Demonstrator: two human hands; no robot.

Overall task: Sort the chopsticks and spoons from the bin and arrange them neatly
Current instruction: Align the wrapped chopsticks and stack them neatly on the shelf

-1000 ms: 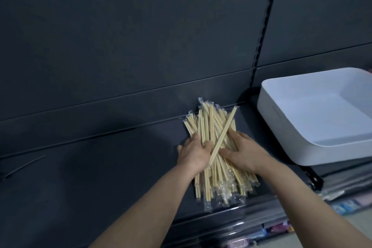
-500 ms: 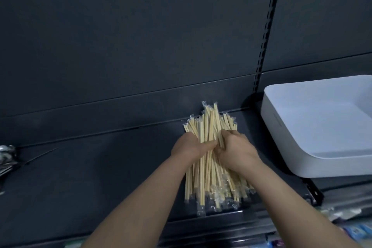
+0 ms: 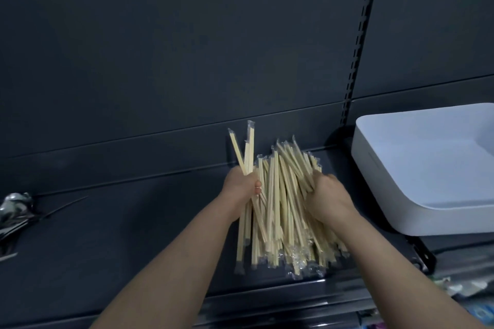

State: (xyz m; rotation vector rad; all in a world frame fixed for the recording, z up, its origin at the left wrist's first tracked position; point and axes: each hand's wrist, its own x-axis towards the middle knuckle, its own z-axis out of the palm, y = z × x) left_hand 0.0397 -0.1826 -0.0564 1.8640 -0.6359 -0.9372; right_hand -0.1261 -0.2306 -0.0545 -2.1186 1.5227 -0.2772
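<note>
- Left hand (image 3: 242, 189): I close it in a fist round a small bunch of wrapped chopsticks (image 3: 283, 208). Their far ends stand up above my knuckles and splay a little; their near ends run down past my wrist.
- Right hand (image 3: 330, 200): my fingers are curled into the right side of the same pile and grip several sticks there. The back of this hand faces the camera, so the fingertips are hidden.
- Both forearms come in from the bottom edge and meet at the pile, one hand on each side of it.
- The chopsticks are pale wood, each pair in a clear sleeve. They lie in a loose fan on the dark shelf (image 3: 133, 235), the long axes running roughly away from me. The sleeve ends bunch up at the near edge of the shelf.
- The white bin (image 3: 401, 195) stands on the shelf to the right of the pile, near my right hand but apart from it. Its inside shows only bare white walls and floor; its right part is cut off by the frame.
- Shiny metal spoons (image 3: 13, 211) lie at the far left edge of the shelf, well apart from the pile and partly out of frame.
- A dark back panel (image 3: 187, 61) rises behind the shelf, with a slotted upright (image 3: 358, 48) between two sections.
</note>
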